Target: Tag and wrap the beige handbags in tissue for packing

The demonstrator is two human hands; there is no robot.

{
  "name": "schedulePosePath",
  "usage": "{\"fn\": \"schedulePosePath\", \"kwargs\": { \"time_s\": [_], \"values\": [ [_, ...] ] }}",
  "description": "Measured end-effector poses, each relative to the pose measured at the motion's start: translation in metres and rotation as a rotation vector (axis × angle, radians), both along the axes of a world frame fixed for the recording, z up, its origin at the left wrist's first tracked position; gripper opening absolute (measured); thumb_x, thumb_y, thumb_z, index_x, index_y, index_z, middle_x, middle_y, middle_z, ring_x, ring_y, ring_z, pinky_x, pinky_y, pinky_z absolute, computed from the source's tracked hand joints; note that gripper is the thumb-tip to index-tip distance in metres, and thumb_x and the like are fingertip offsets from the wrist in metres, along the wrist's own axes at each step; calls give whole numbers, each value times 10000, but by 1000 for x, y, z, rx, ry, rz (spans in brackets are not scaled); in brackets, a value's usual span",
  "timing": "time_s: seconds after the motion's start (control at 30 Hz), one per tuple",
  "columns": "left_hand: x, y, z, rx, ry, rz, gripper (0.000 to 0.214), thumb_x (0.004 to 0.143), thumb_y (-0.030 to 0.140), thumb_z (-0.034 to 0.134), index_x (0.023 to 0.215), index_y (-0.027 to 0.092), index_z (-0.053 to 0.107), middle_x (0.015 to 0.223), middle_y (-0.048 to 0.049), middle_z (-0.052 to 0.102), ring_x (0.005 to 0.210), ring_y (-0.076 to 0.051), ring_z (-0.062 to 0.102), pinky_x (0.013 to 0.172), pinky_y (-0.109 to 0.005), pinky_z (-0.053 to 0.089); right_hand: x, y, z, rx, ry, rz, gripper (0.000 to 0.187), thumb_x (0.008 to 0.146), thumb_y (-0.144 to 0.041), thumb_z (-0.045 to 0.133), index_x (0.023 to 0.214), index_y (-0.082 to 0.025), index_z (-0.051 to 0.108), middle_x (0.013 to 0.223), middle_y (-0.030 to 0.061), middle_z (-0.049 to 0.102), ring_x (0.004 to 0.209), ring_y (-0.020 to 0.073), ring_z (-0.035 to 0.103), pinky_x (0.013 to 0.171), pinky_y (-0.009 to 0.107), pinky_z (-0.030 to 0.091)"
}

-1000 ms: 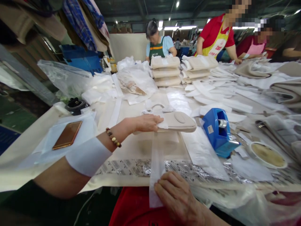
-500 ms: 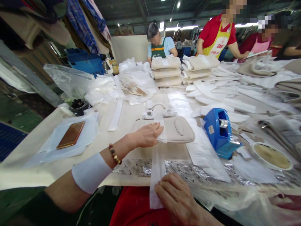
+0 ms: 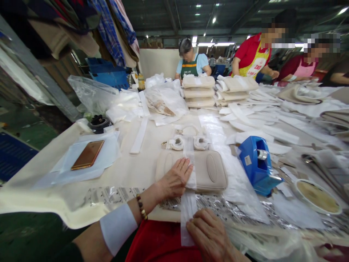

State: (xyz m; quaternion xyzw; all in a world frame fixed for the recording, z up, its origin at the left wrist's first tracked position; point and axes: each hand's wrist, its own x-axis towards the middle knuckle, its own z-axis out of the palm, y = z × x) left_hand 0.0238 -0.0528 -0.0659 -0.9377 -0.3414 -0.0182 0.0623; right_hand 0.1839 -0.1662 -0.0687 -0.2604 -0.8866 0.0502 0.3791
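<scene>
A beige handbag [image 3: 207, 171] lies flat on the table in front of me, its handle ends wrapped in white. A long white paper strip [image 3: 188, 189] runs across its middle and down over the table's near edge. My left hand [image 3: 175, 179] lies on the bag with fingers stretched flat, pressing the strip. My right hand [image 3: 211, 233] rests at the near edge, fingers bent down onto the strip's lower end.
A blue tape dispenser [image 3: 256, 165] stands right of the bag, a round dish [image 3: 317, 191] beyond it. A phone [image 3: 87, 155] lies on white sheets at left. Stacked beige bags [image 3: 198, 91], paper strips and plastic bags cover the far table. Three people work at the back.
The bag has come closer to the table's near edge with the strip over it. My left hand moved back with it and now lies flat on top.
</scene>
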Motion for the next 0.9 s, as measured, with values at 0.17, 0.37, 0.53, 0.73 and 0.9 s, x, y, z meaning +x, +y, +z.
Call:
{"fn": "schedulePosePath", "kwargs": {
  "time_s": [0.17,0.37,0.53,0.73,0.9],
  "values": [
    [-3,4,17,-107,-48,-10,823,650,410,680,1280,-43,408,1376,-335,353,1300,-411,337,1069,-466,285,0,0,-9,42,-52,-32,333,932,-101,296,798,-128,599,586,42,532,608,168,479,561,292,375],
    [2,20,29,-104,-79,43,225,935,257,392,1023,108,537,1112,-141,613,1065,-228,557,910,-365,412,-3,4,-15,133,-6,-68,370,928,-55,291,746,-152,599,530,13,507,560,139,489,535,259,375],
    [3,31,32,-133,-62,45,190,871,298,559,978,141,554,1005,-65,636,968,-211,568,869,-347,406,-5,5,-13,115,19,-64,364,937,-66,303,735,-125,601,518,17,538,546,137,505,517,260,372],
    [2,33,33,-155,-25,46,328,844,354,602,1075,121,588,1187,-122,577,1065,-251,528,919,-358,371,-2,4,-17,88,-14,-51,316,921,-47,339,755,-124,597,545,17,568,551,139,517,509,264,380],
    [-2,34,34,-170,21,40,570,796,494,621,1216,117,540,1404,-174,411,1216,-305,438,986,-427,332,0,2,-18,53,-64,-40,284,914,-51,355,795,-119,604,562,24,584,556,150,534,502,273,411]
  ]
}}
